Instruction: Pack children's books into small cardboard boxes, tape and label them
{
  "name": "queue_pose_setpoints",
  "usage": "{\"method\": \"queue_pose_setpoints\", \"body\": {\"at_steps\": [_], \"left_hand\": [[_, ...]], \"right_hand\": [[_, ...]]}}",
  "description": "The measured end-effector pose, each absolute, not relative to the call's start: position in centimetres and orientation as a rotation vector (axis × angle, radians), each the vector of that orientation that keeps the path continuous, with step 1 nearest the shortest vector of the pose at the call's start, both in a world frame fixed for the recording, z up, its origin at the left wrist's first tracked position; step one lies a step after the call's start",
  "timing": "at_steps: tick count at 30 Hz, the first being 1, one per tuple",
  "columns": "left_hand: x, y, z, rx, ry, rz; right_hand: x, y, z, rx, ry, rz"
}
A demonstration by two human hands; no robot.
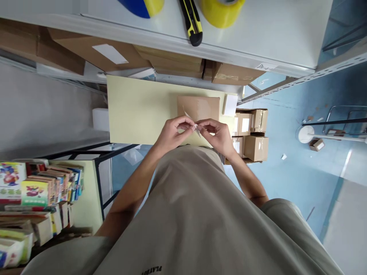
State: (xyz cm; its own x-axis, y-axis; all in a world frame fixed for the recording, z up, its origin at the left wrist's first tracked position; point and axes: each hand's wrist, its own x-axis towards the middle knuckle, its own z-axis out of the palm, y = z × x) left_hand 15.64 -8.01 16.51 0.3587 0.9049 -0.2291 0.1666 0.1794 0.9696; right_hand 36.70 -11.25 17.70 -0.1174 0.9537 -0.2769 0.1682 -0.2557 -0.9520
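Note:
My left hand [172, 131] and my right hand [216, 133] meet just above my shirt, both pinching a small white strip of paper or label backing [196, 127] between the fingertips. Right behind the hands a brown taped cardboard box [198, 107] lies on a pale yellow tabletop [137, 114]. A small white label [230, 105] rests on the table to the right of the box.
A grey shelf [258, 34] overhead holds a yellow tape roll [222, 11], a yellow-black utility knife [191, 21] and a blue-yellow roll [142, 5]. Small taped boxes [255, 133] are stacked at right on the blue floor. Colourful books [37, 191] fill a shelf at left.

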Motion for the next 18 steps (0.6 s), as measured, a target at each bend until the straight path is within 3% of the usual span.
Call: {"method": "queue_pose_setpoints", "body": {"at_steps": [9, 18], "left_hand": [[5.6, -6.8, 11.1, 1.199, 1.268, 0.722], [-15.8, -4.7, 1.9, 1.115, 1.809, 0.589]], "right_hand": [[31.2, -9.5, 16.1, -1.598, -1.266, 1.315], [25.0, -8.7, 16.1, -1.694, -1.167, 1.222]]}}
